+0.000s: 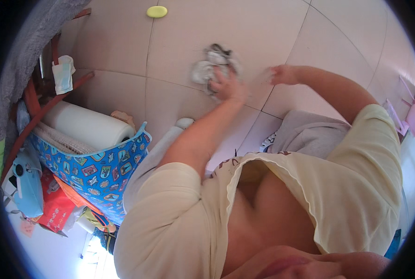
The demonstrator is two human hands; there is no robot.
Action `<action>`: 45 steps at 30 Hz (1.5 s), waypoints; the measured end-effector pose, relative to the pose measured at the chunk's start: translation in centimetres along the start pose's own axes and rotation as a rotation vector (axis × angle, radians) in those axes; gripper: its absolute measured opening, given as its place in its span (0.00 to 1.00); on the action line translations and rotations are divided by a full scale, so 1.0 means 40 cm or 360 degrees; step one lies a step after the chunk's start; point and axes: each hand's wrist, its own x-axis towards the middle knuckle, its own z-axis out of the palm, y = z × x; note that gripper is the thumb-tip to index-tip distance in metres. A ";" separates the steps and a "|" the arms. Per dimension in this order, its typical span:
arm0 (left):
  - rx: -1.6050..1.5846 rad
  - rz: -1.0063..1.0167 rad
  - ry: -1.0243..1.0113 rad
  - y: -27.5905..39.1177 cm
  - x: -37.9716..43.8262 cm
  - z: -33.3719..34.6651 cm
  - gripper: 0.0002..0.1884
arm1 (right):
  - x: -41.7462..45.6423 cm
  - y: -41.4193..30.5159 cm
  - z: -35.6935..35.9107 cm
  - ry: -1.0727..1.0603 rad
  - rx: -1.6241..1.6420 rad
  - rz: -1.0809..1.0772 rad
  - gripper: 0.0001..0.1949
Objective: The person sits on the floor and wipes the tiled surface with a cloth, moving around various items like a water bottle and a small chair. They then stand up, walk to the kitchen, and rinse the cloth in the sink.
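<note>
My left hand [228,85] lies on a crumpled white-and-dark cloth [216,57], pressed to the tiled floor [179,42] with fingers spread over the bunched fabric. Both the hand and the cloth are blurred. To its right, my right hand [283,75] hovers over or touches the tiles; which of these, I cannot tell. Its fingers are blurred, and no object shows in them. A yellow oval object [156,12], like a bar of soap, rests on the floor beyond the cloth to the left.
On the left, a blue patterned bag [99,171] holds a white roll [88,120]. Reddish-brown wooden bars [50,99] cross above it, near a grey fabric cover [29,52]. A white-and-pale-blue item [63,75] hangs on one bar. Pink objects [413,117] stand at the far right.
</note>
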 end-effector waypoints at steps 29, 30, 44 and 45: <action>-0.0658 0.0439 -0.0314 0.195 -0.046 -0.039 0.28 | -0.224 0.544 -0.509 0.2088 -0.0474 0.0124 0.28; -0.0647 0.0498 -0.0271 0.200 -0.034 -0.038 0.27 | -0.258 0.543 -0.579 0.2053 -0.0293 0.0189 0.22; 0.0240 0.1117 0.0370 0.561 -0.158 -0.700 0.20 | -0.332 0.574 0.404 0.1497 -0.0591 -0.0272 0.25; 0.0341 0.1164 0.0432 0.599 -0.183 -0.767 0.20 | -0.269 0.599 0.407 0.1507 -0.0123 -0.0245 0.25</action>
